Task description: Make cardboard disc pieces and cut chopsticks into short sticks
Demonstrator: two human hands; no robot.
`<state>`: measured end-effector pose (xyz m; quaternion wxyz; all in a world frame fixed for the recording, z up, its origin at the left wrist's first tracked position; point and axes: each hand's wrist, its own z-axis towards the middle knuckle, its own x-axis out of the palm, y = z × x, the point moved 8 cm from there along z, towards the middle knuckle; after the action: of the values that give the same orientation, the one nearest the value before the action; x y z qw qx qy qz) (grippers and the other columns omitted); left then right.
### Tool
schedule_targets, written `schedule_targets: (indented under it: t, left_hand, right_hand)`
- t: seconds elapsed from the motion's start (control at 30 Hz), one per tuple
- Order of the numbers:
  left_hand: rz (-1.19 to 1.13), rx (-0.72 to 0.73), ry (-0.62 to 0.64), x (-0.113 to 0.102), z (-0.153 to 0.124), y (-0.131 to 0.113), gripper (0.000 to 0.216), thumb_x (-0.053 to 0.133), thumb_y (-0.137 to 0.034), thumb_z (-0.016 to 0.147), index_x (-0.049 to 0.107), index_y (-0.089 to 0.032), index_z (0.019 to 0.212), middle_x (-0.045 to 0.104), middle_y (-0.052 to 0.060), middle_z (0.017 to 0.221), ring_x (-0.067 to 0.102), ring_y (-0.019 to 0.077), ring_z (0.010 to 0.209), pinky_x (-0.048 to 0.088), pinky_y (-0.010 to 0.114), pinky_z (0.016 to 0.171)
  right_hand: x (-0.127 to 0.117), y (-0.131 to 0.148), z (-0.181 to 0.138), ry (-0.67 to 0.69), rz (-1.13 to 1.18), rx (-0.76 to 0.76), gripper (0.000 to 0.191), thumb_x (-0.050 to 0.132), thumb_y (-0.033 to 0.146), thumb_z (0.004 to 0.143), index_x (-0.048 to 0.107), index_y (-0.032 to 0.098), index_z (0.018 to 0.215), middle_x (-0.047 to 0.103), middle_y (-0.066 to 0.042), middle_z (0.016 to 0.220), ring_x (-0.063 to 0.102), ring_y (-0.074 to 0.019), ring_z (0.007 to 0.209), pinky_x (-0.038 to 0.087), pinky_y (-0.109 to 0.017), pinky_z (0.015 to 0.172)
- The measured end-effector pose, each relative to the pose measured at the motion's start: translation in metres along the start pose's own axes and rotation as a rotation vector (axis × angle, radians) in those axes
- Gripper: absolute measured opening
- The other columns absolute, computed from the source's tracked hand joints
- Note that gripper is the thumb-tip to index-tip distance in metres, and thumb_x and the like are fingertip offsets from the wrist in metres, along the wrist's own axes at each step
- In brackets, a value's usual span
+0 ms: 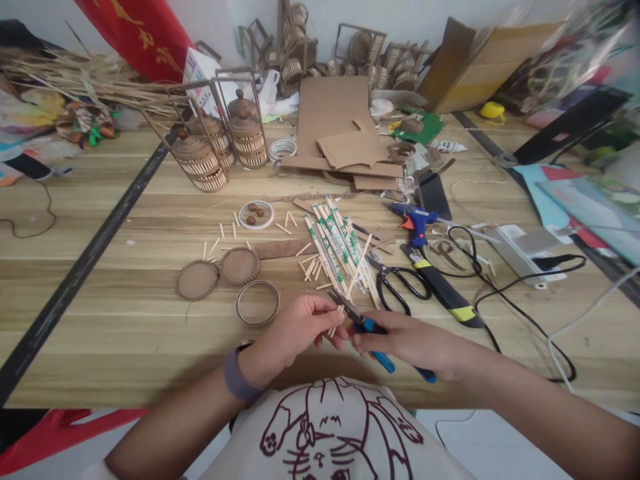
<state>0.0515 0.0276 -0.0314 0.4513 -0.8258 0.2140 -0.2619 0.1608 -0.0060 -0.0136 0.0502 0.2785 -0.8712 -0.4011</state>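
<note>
My left hand point(315, 323) pinches short pale wooden sticks point(336, 321) between thumb and fingers near the table's front edge. In my right hand point(407, 340) is a pair of pliers with blue and black handles point(383, 360); its dark jaws reach across to the sticks. Whether the jaws touch them I cannot tell. Just beyond lie wrapped chopsticks point(333, 240) in green-printed sleeves and a small pile of cut stick pieces point(311, 268). Left of my left hand are a cardboard ring point(238, 305) and two round cardboard discs point(198, 280) with corrugated rims.
Black-handled scissors point(400, 283), a yellow-black utility knife point(447, 293) and a blue glue gun point(414, 220) lie to the right, with cables by a white power strip point(525, 250). Brown balls sit in a white ring point(257, 224). Stick-sided baskets point(200, 160) and cardboard sheets point(333, 107) stand behind.
</note>
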Motion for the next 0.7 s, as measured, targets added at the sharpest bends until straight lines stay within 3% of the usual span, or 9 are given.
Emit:
schedule_targets:
  t: [0.4, 0.7]
  left_hand:
    - [0.012, -0.061, 0.048, 0.004, 0.0, 0.011, 0.025, 0.061, -0.037, 0.079, 0.064, -0.016, 0.066, 0.067, 0.003, 0.064, 0.06, 0.011, 0.054, 0.031, 0.021, 0.045]
    - [-0.008, -0.076, 0.062, 0.004, 0.003, 0.012, 0.026, 0.065, -0.04, 0.076, 0.063, -0.015, 0.068, 0.067, 0.002, 0.065, 0.06, 0.0101, 0.053, 0.031, 0.019, 0.044]
  right_hand:
    - [0.001, 0.008, 0.004, 0.008, 0.04, -0.083, 0.009, 0.06, 0.025, 0.071, 0.069, 0.022, 0.072, 0.062, 0.001, 0.068, 0.053, -0.0136, 0.063, 0.042, -0.02, 0.053]
    - [-0.001, 0.003, 0.008, 0.016, -0.054, -0.04, 0.013, 0.058, 0.026, 0.07, 0.069, 0.022, 0.077, 0.062, 0.001, 0.071, 0.052, -0.0136, 0.062, 0.041, -0.022, 0.054]
